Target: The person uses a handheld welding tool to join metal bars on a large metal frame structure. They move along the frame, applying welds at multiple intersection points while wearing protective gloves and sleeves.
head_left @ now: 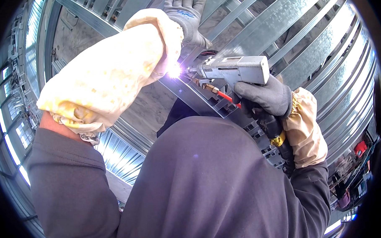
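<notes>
Dark grey knit glove on the right grip point(263, 97), closed around the light grey welding gun point(235, 70); a red tube point(228, 97) with brass fittings just under the gun's nose. Paler grey glove (blue marking at the cuff) on the left grip point(186, 16). Cream-yellow sleeve covers point(113, 67) behind both grips. White-violet spark point(174, 71) between them. Shiny silver ribbed metal framing point(279, 23) beyond. Charcoal shirt point(209, 181) below.
</notes>
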A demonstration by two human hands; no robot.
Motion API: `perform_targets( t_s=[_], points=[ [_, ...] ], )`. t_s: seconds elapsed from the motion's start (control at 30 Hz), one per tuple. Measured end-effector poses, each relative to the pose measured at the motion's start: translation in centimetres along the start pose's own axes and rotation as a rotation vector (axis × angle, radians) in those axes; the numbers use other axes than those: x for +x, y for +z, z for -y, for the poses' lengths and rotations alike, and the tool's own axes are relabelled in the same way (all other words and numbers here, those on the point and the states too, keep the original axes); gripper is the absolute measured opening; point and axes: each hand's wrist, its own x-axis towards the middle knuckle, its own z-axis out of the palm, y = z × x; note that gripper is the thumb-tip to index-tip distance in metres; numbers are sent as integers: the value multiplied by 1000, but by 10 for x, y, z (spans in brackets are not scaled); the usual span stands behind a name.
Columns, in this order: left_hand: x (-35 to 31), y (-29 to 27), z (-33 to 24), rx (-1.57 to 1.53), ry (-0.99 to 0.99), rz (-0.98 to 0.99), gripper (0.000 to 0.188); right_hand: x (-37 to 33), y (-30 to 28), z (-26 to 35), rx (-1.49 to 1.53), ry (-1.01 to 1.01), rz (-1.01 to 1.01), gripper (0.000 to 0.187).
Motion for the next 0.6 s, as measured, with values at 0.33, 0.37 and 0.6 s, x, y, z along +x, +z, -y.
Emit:
perform_targets(
  t_s=[0.33,0.37,0.6],
  points=[
    [0,-5,1,-26,-20,132,144,0,0,2,-31,17,5,39],
    [2,-5,1,-8,-31,151,145,-1,1,2,-41,-3,-12,39],
    [-2,4,5,-31,9,18,145,-1,3,-6,-52,-58,-51,40]
  ],
)
